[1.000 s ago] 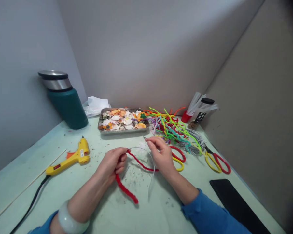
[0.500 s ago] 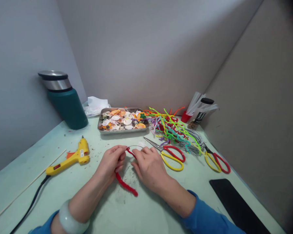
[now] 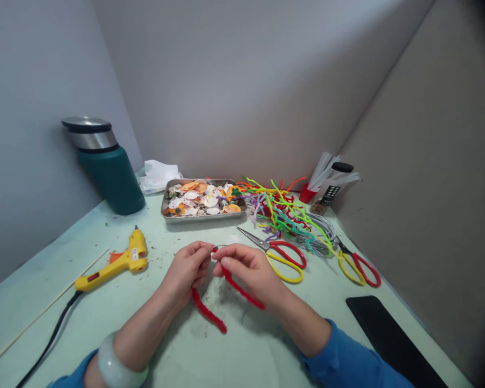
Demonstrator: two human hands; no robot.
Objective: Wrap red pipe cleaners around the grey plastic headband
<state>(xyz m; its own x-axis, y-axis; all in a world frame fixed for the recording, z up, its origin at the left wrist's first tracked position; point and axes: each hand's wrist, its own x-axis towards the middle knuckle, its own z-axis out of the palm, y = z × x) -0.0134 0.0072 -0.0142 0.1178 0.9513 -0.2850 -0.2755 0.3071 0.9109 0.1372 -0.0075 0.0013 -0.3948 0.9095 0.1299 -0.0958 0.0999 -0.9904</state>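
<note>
My left hand point(image 3: 187, 269) pinches a thin headband point(image 3: 210, 316), whose near arm sticks out below my fingers, covered in fuzzy red. Close beside it, my right hand point(image 3: 248, 272) has thumb and fingers closed on a red pipe cleaner point(image 3: 244, 291). The pipe cleaner's loose tail slants down to the right under that hand. Between the fingertips a bit of red and a short bare stretch of the band show; the rest of the band is hidden by my right hand.
Scissors point(image 3: 285, 261) lie right of my hands, another pair point(image 3: 359, 269) farther right. A yellow glue gun point(image 3: 117, 264) rests at left. Behind are a shell tray point(image 3: 204, 217), pipe cleaners point(image 3: 283, 207) and a green bottle point(image 3: 112, 175). A black strip point(image 3: 388, 334) lies near right.
My right hand moved left and down from the hoop's far side to beside my left hand, uncovering the scissors. It turned, and the pipe cleaner's tail now hangs below it. My left hand stayed nearly still.
</note>
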